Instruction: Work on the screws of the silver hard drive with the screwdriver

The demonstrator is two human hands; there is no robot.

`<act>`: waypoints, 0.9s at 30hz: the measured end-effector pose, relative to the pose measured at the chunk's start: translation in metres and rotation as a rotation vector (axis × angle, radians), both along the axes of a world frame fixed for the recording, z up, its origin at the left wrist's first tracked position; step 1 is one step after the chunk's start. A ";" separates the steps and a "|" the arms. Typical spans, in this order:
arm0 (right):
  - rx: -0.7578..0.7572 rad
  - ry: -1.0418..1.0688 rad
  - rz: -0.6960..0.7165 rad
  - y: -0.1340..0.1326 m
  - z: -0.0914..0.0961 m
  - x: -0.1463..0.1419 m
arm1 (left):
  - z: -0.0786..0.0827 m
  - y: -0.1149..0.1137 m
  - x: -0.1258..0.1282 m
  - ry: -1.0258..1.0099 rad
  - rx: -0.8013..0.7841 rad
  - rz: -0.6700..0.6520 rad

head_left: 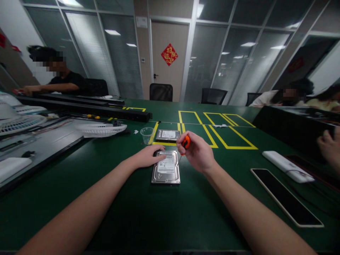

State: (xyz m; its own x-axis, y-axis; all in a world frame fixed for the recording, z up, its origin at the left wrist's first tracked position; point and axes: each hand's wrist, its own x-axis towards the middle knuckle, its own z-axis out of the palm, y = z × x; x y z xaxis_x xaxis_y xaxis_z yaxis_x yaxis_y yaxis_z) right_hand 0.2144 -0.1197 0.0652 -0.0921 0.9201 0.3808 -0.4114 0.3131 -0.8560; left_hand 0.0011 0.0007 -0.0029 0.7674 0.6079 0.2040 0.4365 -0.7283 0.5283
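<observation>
- Two hard drives in view: we tag the near drive (pixel 166 169) as the worked one. It lies flat on the green desk (pixel 159 216) between both hands, label side up.
- Left hand (pixel 148 157): fingers released and laid flat over the near drive's far-left corner, not wrapped round it. We judge this a hold-down, so the drive does not slide or turn.
- Right hand (pixel 198 154): fingers clenched on an orange screwdriver (pixel 186 141), held over the drive's far-right corner. The shaft is too thin to see, so we cannot tell whether the tip touches.
- Near drive's long axis runs straight away from the person, one short end toward the body. We cannot tell which end has the connector.
- Second drive (pixel 168 135) sits just beyond, turned crosswise with its long axis left-right, against the yellow tape (pixel 228 144).
- Clear plastic cup (pixel 147 135) stands upright just left of the second drive. We judge it is there for small parts; contents too small to tell.
- At the right, well apart: a white power bank (pixel 284 165), a dark phone (pixel 285 196) and a co-worker's hand (pixel 329 147) at the edge.
</observation>
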 end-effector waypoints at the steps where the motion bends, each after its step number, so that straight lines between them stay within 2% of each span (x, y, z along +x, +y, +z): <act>1: 0.003 -0.010 0.000 0.000 0.000 0.000 | 0.000 0.000 0.000 -0.004 -0.001 0.001; 14: 0.008 -0.028 -0.012 -0.003 -0.001 -0.003 | 0.004 -0.003 0.001 -0.007 -0.010 -0.017; 27: 0.005 -0.030 -0.034 0.001 0.001 0.000 | -0.001 0.000 0.001 -0.003 0.006 0.004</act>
